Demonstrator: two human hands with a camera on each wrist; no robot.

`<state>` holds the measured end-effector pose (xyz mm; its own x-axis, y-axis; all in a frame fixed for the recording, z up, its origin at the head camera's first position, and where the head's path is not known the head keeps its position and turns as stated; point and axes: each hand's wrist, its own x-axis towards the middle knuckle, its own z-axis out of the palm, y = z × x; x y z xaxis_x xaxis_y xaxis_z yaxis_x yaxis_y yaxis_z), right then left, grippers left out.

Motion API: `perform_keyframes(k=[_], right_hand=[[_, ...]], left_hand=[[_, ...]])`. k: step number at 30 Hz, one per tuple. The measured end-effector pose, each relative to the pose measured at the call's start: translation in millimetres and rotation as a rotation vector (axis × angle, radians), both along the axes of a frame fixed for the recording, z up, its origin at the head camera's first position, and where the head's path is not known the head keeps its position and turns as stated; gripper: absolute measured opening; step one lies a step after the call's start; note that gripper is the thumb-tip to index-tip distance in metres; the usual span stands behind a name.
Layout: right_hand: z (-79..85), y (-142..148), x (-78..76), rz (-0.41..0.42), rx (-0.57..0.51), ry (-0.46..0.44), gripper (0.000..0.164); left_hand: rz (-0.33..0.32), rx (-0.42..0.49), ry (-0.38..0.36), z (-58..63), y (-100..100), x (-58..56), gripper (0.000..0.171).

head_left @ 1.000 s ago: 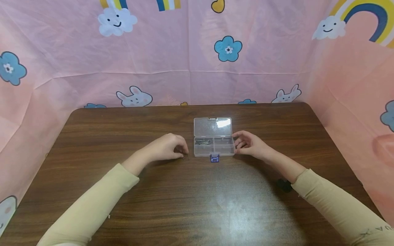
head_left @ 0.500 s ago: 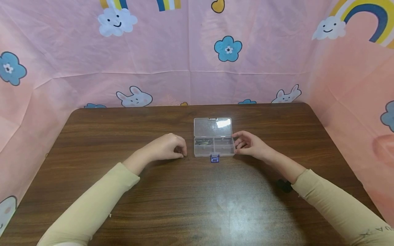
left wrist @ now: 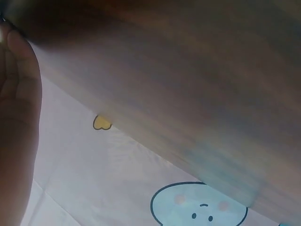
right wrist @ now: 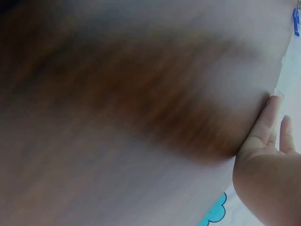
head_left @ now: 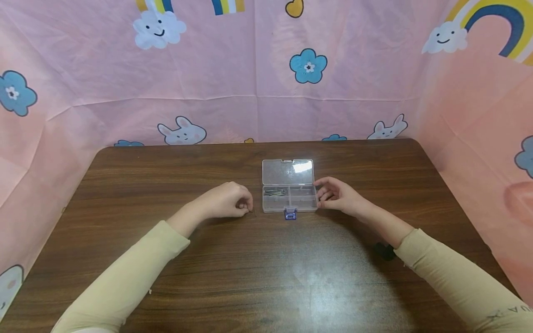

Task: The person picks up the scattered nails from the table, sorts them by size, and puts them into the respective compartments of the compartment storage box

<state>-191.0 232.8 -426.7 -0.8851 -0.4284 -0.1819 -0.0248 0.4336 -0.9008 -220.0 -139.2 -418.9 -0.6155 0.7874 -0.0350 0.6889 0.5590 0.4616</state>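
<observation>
A clear plastic compartment box (head_left: 303, 202) lies on the table with its lid (head_left: 276, 172) swung back and a blue latch (head_left: 290, 214) at its front. Several thin metal nails (head_left: 275, 192) fill its back left compartment. My right hand (head_left: 339, 198) grips the box's right end, thumb at the front corner and fingers farther back; the right wrist view shows those fingers (right wrist: 270, 120) along the edge. Left of the box, my left hand (head_left: 228, 200) is low over the table, thumb and fingertips pinched together at a nail they mostly hide. A thin nail (head_left: 255, 212) shows beside these fingertips.
The brown wooden table (head_left: 233, 277) has a cloth backdrop (head_left: 225, 69) with cartoon prints behind it and at its sides. A small dark object (head_left: 385, 251) lies under my right forearm.
My left thumb and fingers have closed together over the table; one of two thin nails seen there earlier is now hidden by them. The right hand and box stay still.
</observation>
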Motion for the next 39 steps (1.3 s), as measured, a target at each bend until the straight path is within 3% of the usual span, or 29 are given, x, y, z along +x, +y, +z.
perform_keyframes(k=[8, 21, 28, 39], right_hand=[[-0.2, 0.9, -0.6, 0.004, -0.003, 0.005, 0.057], [0.9, -1.0, 0.6, 0.013, -0.015, 0.02, 0.057], [0.8, -1.4, 1.2, 0.011, -0.012, 0.02, 0.056], [0.9, -0.4, 0.5, 0.009, -0.009, 0.006, 0.056]], left_hand=[[0.033, 0.001, 0.005, 2.3, 0.9, 2.9, 0.019], [0.085, 0.114, 0.044, 7.3, 0.5, 1.8, 0.011], [0.102, 0.151, 0.098, 8.3, 9.7, 0.0, 0.011], [0.09, 0.168, 0.107, 10.1, 29.9, -3.2, 0.011]])
